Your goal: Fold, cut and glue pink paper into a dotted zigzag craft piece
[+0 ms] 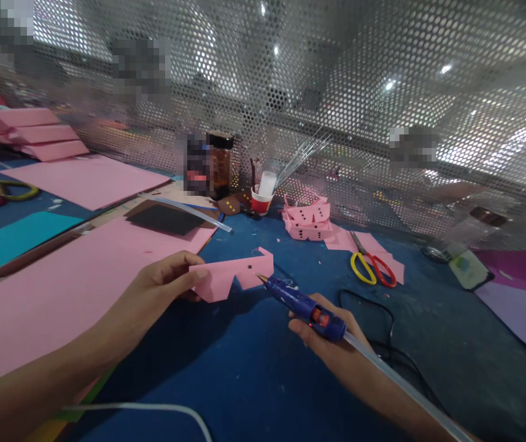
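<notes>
One end of the pink cutout (219, 283) sits between your left hand's (168, 279) fingers above the worktop (235, 368), presumably leaving its dotted face clear for the nozzle (261, 278). Your right hand's (334, 348) fingers wrap the blue glue gun (293, 299); both forearms slant inward, nozzle contact unclear.

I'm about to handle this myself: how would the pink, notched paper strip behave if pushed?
The strip probably weighs little, being thin paper. It seems fairly stiff, extending straight from the left hand. Its narrow tab might bend easily.
</notes>
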{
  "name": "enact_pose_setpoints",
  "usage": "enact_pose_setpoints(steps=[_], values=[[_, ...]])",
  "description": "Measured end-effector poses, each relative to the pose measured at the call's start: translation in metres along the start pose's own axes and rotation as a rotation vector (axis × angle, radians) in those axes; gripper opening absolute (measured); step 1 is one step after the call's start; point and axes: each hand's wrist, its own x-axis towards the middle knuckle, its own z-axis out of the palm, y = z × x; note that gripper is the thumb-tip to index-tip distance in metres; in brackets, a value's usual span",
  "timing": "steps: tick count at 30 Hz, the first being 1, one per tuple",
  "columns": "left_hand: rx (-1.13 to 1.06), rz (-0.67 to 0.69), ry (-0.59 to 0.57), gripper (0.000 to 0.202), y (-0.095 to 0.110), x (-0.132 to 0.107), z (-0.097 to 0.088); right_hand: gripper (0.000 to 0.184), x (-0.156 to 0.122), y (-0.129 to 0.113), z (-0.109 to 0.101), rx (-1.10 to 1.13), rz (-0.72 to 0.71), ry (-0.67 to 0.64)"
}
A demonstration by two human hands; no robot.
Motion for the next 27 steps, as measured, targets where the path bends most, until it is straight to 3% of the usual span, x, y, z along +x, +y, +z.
enact_pose_setpoints(steps=[7,14,19,23,27], values=[[0.017,0.032,0.044,0.026,-0.001,0.002,-0.002,0.035,0.002,0.009,0.001,0.110,0.181,0.018],[-0.050,0.004,0.175,0.024,0.002,0.006,-0.007,0.033,0.006,0.009,-0.003,0.100,0.229,0.010],[-0.031,0.002,0.178,0.024,0.000,0.009,-0.008,0.034,0.008,0.011,-0.008,0.074,0.292,-0.029],[-0.046,-0.017,0.168,0.022,0.000,0.008,-0.006,0.033,0.009,0.004,-0.014,0.181,0.236,-0.142],[-0.039,-0.011,0.131,0.024,0.000,0.006,-0.005,0.035,0.008,-0.004,-0.017,0.372,0.200,-0.168]])
